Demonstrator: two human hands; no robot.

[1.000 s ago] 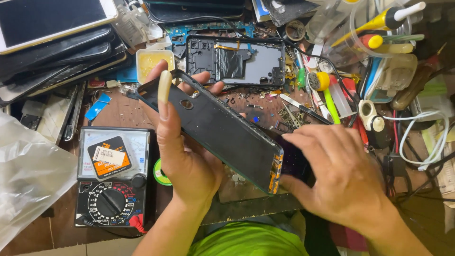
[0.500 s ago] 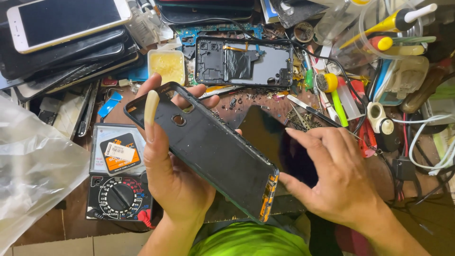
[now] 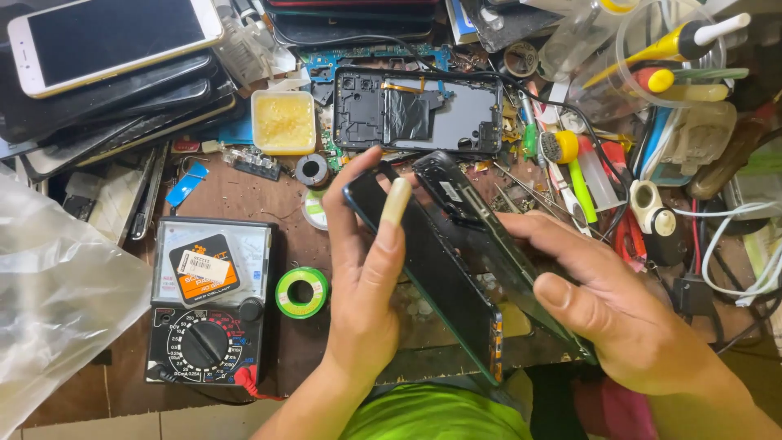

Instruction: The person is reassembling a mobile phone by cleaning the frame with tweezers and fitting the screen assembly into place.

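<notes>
My left hand [image 3: 366,277] grips a dark phone back cover [image 3: 432,277] along its left edge, thumb laid on its face. My right hand [image 3: 607,305] holds the phone body [image 3: 476,220], a dark slab with its screen side tilted away from the cover. The two parts stand open like a book, apart at the top and near each other at the bottom, over the brown workbench [image 3: 244,195].
An opened phone frame [image 3: 415,114] lies behind the hands. A multimeter [image 3: 208,305] and a solder reel [image 3: 301,292] sit at left, beside a clear plastic bag [image 3: 57,293]. Stacked phones [image 3: 106,57] fill the back left; screwdrivers [image 3: 652,57], cables and tools crowd the right.
The phone was one closed slab held by both hands. Now the back cover has swung away from the body and the two parts are spread apart.
</notes>
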